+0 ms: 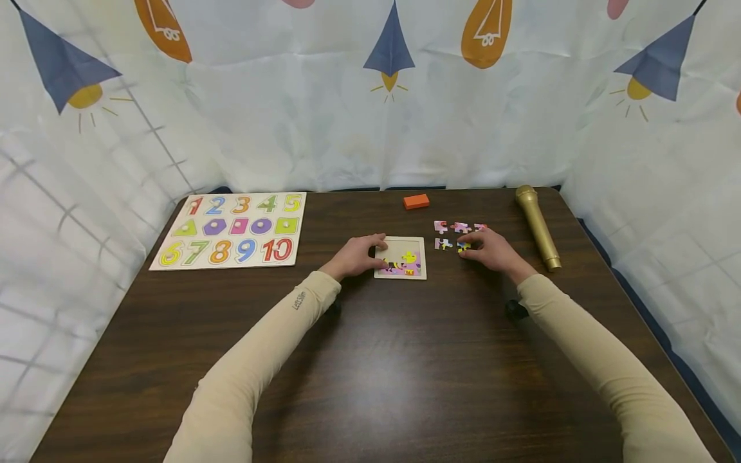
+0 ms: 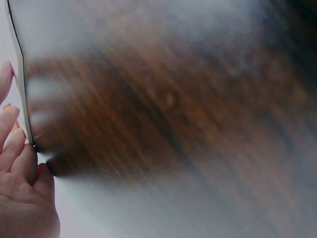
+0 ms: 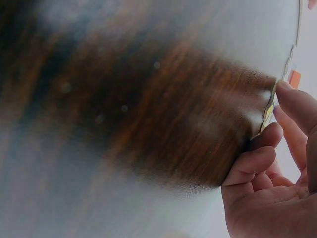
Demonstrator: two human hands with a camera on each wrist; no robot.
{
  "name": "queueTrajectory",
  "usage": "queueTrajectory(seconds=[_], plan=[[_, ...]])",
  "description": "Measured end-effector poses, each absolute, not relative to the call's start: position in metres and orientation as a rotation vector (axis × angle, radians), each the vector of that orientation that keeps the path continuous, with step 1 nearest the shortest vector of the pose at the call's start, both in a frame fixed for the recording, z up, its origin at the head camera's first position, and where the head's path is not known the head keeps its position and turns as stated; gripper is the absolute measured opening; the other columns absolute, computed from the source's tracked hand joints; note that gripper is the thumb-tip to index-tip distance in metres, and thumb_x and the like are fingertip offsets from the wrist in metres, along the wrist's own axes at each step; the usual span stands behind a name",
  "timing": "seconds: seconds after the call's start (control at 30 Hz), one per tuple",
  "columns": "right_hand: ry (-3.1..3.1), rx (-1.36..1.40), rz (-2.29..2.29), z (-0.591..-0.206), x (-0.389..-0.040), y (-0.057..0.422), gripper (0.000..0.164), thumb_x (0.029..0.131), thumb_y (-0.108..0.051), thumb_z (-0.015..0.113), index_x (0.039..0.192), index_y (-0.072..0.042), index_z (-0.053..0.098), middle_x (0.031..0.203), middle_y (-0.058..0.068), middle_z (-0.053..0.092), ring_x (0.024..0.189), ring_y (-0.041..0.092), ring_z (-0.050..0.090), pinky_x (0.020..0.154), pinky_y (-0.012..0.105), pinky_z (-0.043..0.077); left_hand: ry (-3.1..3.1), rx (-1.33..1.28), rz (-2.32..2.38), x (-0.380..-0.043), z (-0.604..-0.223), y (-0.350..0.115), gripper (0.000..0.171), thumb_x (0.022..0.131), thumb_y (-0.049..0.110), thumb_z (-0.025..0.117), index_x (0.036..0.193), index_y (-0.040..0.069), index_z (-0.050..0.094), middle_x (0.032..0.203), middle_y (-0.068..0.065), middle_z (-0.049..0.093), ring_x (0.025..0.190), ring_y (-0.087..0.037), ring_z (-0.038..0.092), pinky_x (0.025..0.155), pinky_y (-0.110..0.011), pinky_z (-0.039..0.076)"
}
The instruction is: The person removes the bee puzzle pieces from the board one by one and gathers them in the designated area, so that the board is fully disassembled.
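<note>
A small square jigsaw tray (image 1: 408, 275) with a pale frame lies mid-table, its lower part filled with pink, yellow and black pieces. My left hand (image 1: 360, 256) holds the tray at its left side, thumb and index finger spread over the frame. To the tray's right, the right hand (image 1: 494, 251) pinches a yellow and blue puzzle piece (image 1: 462, 246) between thumb and fingertip, low at the table. In the right wrist view, that piece's edge (image 3: 267, 117) shows between the fingers. Several loose puzzle pieces (image 1: 443, 244) lie beside this hand, the far right one partly covered.
At the left lies a board of numbers and shapes (image 1: 249, 226). An orange block (image 1: 416, 202) sits behind the tray. A gold microphone (image 1: 539, 228) lies right of the right hand. The brown table (image 1: 370, 386) meets a printed white curtain (image 1: 347, 128) at the back.
</note>
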State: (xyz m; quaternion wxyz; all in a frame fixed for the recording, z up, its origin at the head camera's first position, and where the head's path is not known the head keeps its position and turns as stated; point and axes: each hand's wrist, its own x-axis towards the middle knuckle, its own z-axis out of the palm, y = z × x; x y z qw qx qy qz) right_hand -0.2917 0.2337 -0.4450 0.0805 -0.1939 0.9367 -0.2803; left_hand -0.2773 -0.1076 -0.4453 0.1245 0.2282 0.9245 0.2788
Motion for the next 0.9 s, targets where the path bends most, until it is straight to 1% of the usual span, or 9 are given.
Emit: queueTrajectory(seconds=[0.13, 0.3, 0.4, 0.53, 0.6, 0.7, 0.8, 0.9], plan=[[2.797, -0.586, -0.85, -0.445, -0.293, 0.234, 0.035, 0.091, -0.013, 0.069, 0.122, 0.003, 0.065, 0.124, 0.023, 0.062, 0.107, 0.037, 0.059, 0.092, 0.053, 0.045, 2.701, 0.666, 0.804, -0.278, -0.445, -0.108, 0.048, 0.089, 0.026, 0.073, 0.131, 0.005, 0.061, 0.153, -0.006, 0.039, 0.142, -0.023, 0.035, 0.115, -0.04, 0.028], [2.789, -0.579, -0.879, -0.444, -0.294, 0.234, 0.035, 0.092, -0.014, 0.068, 0.123, 0.003, 0.064, 0.127, 0.023, 0.061, 0.119, 0.039, 0.053, 0.099, 0.054, 0.04, 2.707, 0.694, 0.779, -0.278, -0.442, -0.108, 0.049, 0.09, 0.025, 0.073, 0.131, 0.004, 0.06, 0.153, -0.008, 0.039, 0.141, -0.024, 0.035, 0.114, -0.039, 0.029], [2.785, -0.562, -0.91, -0.442, -0.293, 0.234, 0.035, 0.094, -0.013, 0.066, 0.125, 0.003, 0.063, 0.127, 0.024, 0.06, 0.122, 0.04, 0.05, 0.1, 0.055, 0.039, 2.714, 0.714, 0.777, -0.276, -0.439, -0.108, 0.049, 0.089, 0.025, 0.073, 0.132, 0.003, 0.06, 0.153, -0.011, 0.039, 0.141, -0.026, 0.036, 0.114, -0.04, 0.03], [2.784, -0.535, -0.94, -0.438, -0.29, 0.229, 0.034, 0.096, -0.014, 0.063, 0.126, 0.002, 0.062, 0.125, 0.025, 0.06, 0.115, 0.04, 0.055, 0.094, 0.055, 0.044, 2.729, 0.729, 0.798, -0.274, -0.434, -0.108, 0.048, 0.09, 0.022, 0.072, 0.132, 0.002, 0.06, 0.153, -0.014, 0.039, 0.141, -0.029, 0.035, 0.114, -0.042, 0.029], [2.786, -0.542, -0.946, -0.437, -0.288, 0.223, 0.034, 0.096, -0.015, 0.063, 0.126, 0.002, 0.063, 0.125, 0.025, 0.06, 0.113, 0.04, 0.057, 0.093, 0.053, 0.045, 2.735, 0.747, 0.821, -0.274, -0.432, -0.107, 0.045, 0.091, 0.021, 0.071, 0.131, 0.003, 0.061, 0.152, -0.014, 0.041, 0.14, -0.029, 0.036, 0.114, -0.043, 0.028], [2.774, -0.579, -0.954, -0.434, -0.285, 0.209, 0.034, 0.095, -0.017, 0.064, 0.124, 0.001, 0.064, 0.126, 0.023, 0.061, 0.108, 0.037, 0.059, 0.09, 0.052, 0.047, 2.735, 0.798, 0.856, -0.274, -0.431, -0.103, 0.04, 0.091, 0.019, 0.071, 0.128, 0.004, 0.064, 0.145, -0.013, 0.049, 0.136, -0.028, 0.042, 0.113, -0.042, 0.031], [2.745, -0.628, -0.946, -0.432, -0.28, 0.19, 0.033, 0.095, -0.019, 0.065, 0.122, -0.001, 0.066, 0.123, 0.019, 0.063, 0.103, 0.033, 0.06, 0.088, 0.049, 0.048, 2.713, 0.823, 0.893, -0.275, -0.433, -0.098, 0.035, 0.091, 0.018, 0.071, 0.123, 0.006, 0.067, 0.135, -0.009, 0.059, 0.129, -0.025, 0.049, 0.109, -0.04, 0.036], [2.7, -0.639, -0.944, -0.431, -0.275, 0.171, 0.034, 0.094, -0.021, 0.067, 0.123, -0.004, 0.066, 0.122, 0.015, 0.063, 0.099, 0.029, 0.06, 0.086, 0.046, 0.049, 2.681, 0.797, 0.918, -0.277, -0.436, -0.093, 0.032, 0.09, 0.019, 0.072, 0.121, 0.008, 0.069, 0.127, -0.006, 0.064, 0.124, -0.022, 0.053, 0.107, -0.038, 0.039]])
